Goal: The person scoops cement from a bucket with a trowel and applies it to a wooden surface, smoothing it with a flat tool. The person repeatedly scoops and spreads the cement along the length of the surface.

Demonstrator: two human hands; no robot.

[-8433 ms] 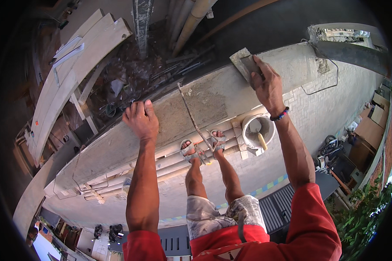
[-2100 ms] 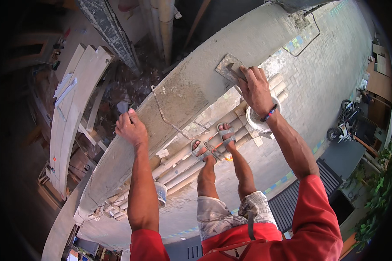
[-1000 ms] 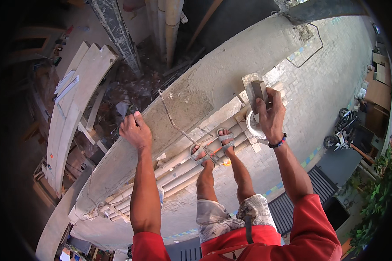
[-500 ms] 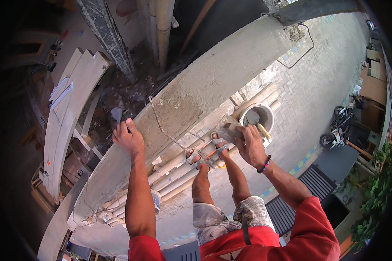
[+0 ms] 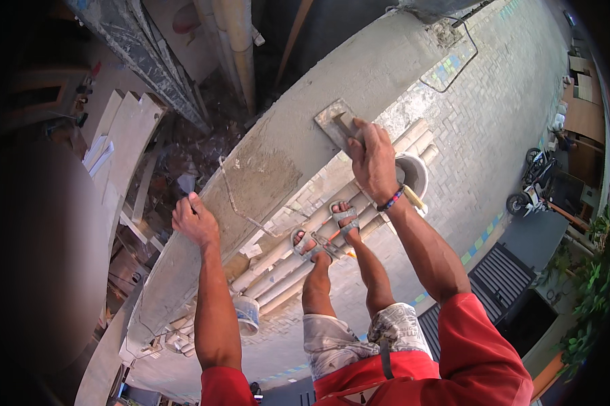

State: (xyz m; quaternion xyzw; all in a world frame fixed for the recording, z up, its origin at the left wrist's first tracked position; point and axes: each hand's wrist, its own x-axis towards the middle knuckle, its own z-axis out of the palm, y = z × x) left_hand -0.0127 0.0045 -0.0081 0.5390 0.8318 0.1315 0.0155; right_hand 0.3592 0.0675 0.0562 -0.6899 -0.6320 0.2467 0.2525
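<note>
A flat rectangular plastering trowel (image 5: 329,128) lies against the grey cement surface of the long wall (image 5: 359,80). My right hand (image 5: 375,161) is wrapped round its handle, a beaded bracelet on the wrist. Across the wall, my left hand (image 5: 195,220) has its fingers curled at the far edge, thumb up; its fingertips are partly hidden. Between my hands is a darker, rougher cement patch (image 5: 268,170). A thin bent rod (image 5: 232,193) crosses the wall beside that patch. Partly behind my right wrist stands a white bucket (image 5: 419,170), with a yellowish handle (image 5: 415,199) at its rim.
My sandalled feet stand on bamboo poles (image 5: 278,287) along the wall. Another bucket (image 5: 248,315) hangs or stands by the poles. Long boards (image 5: 130,135) and a cement-smeared post (image 5: 139,61) are beyond the wall. A motorcycle (image 5: 530,193) is parked on the paving at right.
My right hand has carried the trowel from beside the bucket up and left onto the wall. The left hand stays at the far edge. A dark blurred shape now covers the left side.
</note>
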